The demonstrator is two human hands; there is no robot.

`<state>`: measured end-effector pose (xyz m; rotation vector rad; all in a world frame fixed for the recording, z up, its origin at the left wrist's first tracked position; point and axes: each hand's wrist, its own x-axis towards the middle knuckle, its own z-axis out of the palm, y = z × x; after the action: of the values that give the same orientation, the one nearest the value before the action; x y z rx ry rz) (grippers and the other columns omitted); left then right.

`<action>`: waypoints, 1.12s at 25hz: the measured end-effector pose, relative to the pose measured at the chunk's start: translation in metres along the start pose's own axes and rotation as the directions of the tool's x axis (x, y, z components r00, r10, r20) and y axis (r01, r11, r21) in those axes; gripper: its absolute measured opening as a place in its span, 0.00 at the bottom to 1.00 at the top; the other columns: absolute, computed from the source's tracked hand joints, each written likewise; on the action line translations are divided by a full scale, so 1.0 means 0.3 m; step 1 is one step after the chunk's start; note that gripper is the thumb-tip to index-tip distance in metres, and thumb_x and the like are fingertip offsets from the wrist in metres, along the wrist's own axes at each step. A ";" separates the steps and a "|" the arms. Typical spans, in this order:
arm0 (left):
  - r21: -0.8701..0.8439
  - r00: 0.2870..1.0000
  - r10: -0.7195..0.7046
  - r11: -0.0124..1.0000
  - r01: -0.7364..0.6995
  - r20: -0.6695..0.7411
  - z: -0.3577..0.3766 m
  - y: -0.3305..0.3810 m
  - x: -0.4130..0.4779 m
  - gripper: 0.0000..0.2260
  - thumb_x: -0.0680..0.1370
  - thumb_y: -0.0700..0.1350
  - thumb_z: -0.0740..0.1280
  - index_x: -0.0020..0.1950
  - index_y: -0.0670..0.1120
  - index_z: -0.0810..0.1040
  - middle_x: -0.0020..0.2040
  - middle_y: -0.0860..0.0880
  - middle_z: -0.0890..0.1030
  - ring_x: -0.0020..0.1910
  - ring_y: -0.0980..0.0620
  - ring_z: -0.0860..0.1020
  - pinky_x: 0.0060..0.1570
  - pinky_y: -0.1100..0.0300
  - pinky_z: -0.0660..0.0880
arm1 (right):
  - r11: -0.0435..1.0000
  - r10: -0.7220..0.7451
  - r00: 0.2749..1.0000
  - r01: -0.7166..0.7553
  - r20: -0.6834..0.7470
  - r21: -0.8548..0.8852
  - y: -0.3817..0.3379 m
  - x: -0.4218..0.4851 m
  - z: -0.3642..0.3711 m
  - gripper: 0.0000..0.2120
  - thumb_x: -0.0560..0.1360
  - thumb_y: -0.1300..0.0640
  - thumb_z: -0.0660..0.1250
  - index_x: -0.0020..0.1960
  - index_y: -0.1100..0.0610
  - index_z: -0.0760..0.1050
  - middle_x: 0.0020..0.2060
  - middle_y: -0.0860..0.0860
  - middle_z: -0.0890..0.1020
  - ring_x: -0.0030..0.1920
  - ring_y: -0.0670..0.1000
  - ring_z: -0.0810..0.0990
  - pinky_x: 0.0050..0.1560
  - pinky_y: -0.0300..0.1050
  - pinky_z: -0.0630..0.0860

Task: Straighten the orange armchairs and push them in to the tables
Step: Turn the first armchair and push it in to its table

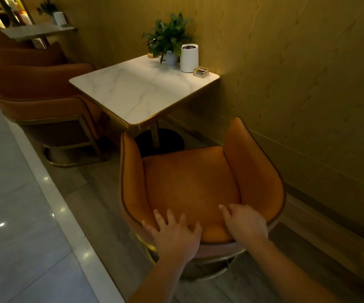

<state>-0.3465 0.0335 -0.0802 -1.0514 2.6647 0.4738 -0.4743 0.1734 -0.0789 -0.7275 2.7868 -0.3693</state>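
Observation:
An orange armchair stands right below me, its open front facing a white marble table with a gold edge. The seat's front sits short of the table edge, above the table's black round base. My left hand lies on the top of the chair's backrest with fingers spread over the rim. My right hand rests on the same backrest rim further right, fingers curled over it. A second orange armchair stands on the table's far left side, facing it.
A potted plant, a white cylinder bin and a small clear holder sit at the table's wall end. The yellow wall runs close along the right. A white step edge borders grey tiles on the left. More chairs and a table stand beyond.

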 end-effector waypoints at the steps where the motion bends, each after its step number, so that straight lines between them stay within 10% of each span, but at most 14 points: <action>1: 0.014 0.999 0.048 0.999 -0.047 -0.021 -0.002 -0.034 0.007 0.31 0.76 0.69 0.43 0.71 0.57 0.68 0.79 0.46 0.61 0.79 0.36 0.49 0.68 0.27 0.33 | 1.000 -0.008 0.998 0.008 -0.064 -0.005 -0.039 -0.040 0.031 0.26 0.79 0.34 0.43 0.40 0.44 0.74 0.33 0.42 0.77 0.36 0.40 0.76 0.50 0.45 0.78; 8: 0.024 0.903 0.411 0.911 -0.411 -0.128 0.008 -0.237 0.136 0.29 0.78 0.68 0.43 0.74 0.59 0.66 0.78 0.53 0.63 0.77 0.51 0.58 0.76 0.45 0.53 | 0.999 0.034 0.968 -0.040 -0.247 -0.021 -0.094 -0.077 0.058 0.17 0.80 0.38 0.54 0.52 0.42 0.79 0.48 0.39 0.81 0.49 0.42 0.76 0.54 0.43 0.71; 18: 0.026 0.843 0.503 0.861 -0.508 -0.191 0.032 0.009 0.309 0.26 0.77 0.66 0.49 0.64 0.55 0.75 0.61 0.52 0.77 0.54 0.51 0.76 0.49 0.53 0.75 | 0.988 0.081 0.986 -0.100 -0.149 -0.121 0.086 0.191 -0.061 0.18 0.80 0.38 0.56 0.64 0.41 0.76 0.60 0.40 0.79 0.58 0.42 0.75 0.57 0.43 0.71; 28: 0.022 0.854 0.450 0.887 -0.461 -0.263 0.045 0.290 0.515 0.26 0.78 0.67 0.48 0.66 0.56 0.73 0.61 0.53 0.76 0.55 0.52 0.76 0.48 0.52 0.77 | 0.989 0.053 0.993 -0.067 -0.107 -0.129 0.295 0.524 -0.163 0.20 0.80 0.37 0.56 0.67 0.42 0.73 0.59 0.43 0.79 0.56 0.45 0.76 0.54 0.44 0.73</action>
<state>-0.5156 0.0032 -0.1258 -0.5016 3.1653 0.5060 -0.6612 0.1778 -0.0851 -0.6692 2.9469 -0.2180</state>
